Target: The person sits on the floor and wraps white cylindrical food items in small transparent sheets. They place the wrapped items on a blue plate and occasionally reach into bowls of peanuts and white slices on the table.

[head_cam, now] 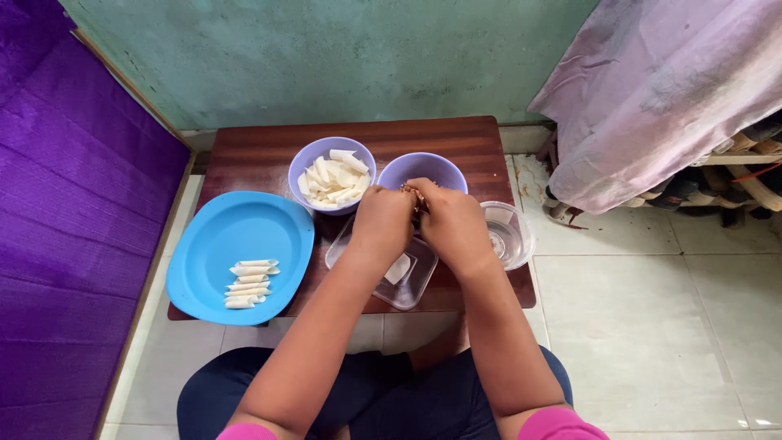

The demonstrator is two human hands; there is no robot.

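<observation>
Both hands, left hand (381, 222) and right hand (453, 226), pinch 1 small wrapper over the clear tray (405, 281). Filling could spill if the pinch loosens.

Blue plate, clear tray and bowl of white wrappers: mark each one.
Blue plate (228, 232): head view, bare middle.
Clear tray (414, 285): head view, near right corner.
Bowl of white wrappers (300, 159): head view, left rim.

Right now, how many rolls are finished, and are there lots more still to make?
About five rolls lie done on the blue plate. The left hand and right hand are together over the clear tray, pinching brownish filling; a white piece lies in that tray. The bowl behind holds plenty of white wrappers, so a lot looks left.
</observation>
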